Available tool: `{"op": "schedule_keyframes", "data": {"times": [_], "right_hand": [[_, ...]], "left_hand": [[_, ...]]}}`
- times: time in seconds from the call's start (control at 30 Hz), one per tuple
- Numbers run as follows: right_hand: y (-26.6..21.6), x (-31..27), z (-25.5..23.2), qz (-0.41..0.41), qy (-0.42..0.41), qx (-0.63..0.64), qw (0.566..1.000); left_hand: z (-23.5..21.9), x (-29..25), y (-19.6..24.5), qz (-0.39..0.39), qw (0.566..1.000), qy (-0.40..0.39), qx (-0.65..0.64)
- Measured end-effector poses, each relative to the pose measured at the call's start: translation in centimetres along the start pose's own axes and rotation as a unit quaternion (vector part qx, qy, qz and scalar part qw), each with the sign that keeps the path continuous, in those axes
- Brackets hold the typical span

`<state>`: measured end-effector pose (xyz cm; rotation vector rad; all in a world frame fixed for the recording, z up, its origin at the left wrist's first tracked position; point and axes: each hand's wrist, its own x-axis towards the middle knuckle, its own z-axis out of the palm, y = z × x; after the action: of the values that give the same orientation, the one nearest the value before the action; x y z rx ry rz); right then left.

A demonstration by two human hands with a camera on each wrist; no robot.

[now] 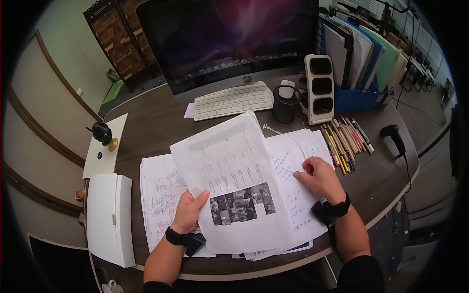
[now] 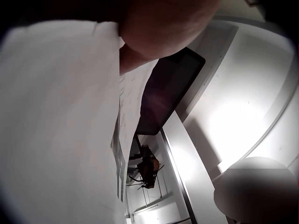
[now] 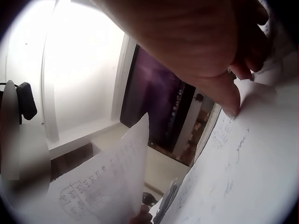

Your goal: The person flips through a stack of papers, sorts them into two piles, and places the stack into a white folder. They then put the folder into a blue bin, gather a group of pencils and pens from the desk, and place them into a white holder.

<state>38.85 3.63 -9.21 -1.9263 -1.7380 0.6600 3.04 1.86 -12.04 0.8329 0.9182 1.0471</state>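
While left fingers (image 1: 200, 200) tight on one printout (image 1: 237, 168), right fingers (image 1: 315, 165) loose over one paper pile (image 1: 304, 215)

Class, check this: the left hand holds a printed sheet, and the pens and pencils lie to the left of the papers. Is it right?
Not quite: the pens and pencils lie to the right of the papers, as the head view shows. The left hand does hold a printed sheet.

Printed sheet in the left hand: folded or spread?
Spread: in the head view, the printed sheet shows text and pictures, no fold visible; left hand grips its edge.
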Motion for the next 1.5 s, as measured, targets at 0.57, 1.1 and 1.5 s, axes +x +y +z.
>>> {"op": "schedule_keyframes", "data": {"times": [0.57,1.1,1.5], "right_hand": [[0.6,0.6,-0.4,0.023,-0.057,0.471,0.88],[-1.4,-1.1,2.0,0.035,-0.258,0.58,0.772],[-2.3,-1.8,2.2,0.025,-0.202,0.54,0.817]], "left_hand": [[0.3,-0.1,0.0,-0.011,0.999,-0.013,0.032],[1.3,-0.7,0.0,0.013,0.989,-0.056,0.134],[1.6,-0.8,0.7,0.012,0.987,-0.068,0.142]]}}
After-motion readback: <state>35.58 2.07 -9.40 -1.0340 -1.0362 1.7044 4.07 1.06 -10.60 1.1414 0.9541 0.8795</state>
